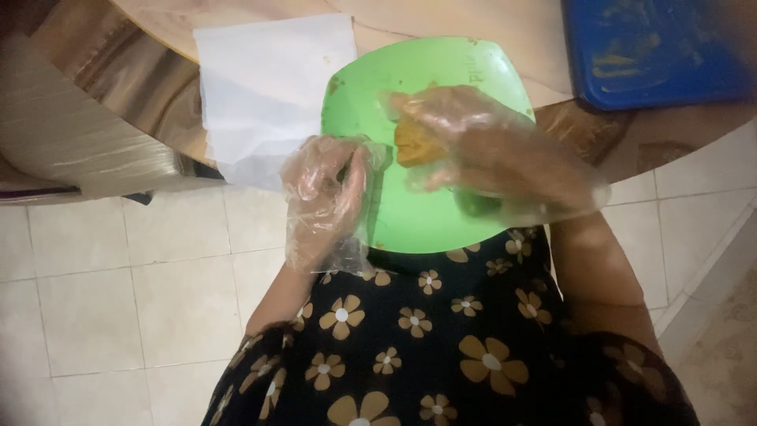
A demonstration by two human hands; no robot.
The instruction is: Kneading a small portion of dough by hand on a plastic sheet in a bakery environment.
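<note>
My left hand [327, 197] grips the light, stiff green plate [410, 213] at its rim; my right hand [481, 146] pinches soft, crumbly yellow food [412, 143].

1. A wooden table [544, 31] is filling the top of the view – its edge is curving down towards both sides.
2. Pale square floor tiles [118, 308] are lying below the table, with thin grout lines crossing them.
3. A white sheet of paper [268, 87] is lying on the table's left part and hanging over its edge.
4. A blue tray [654, 51] is sitting on the table's right end, streaked with yellowish smears.
5. A shiny, light-coloured cover [71, 134] is draping left of the table – soft light is glancing off its folds.
</note>
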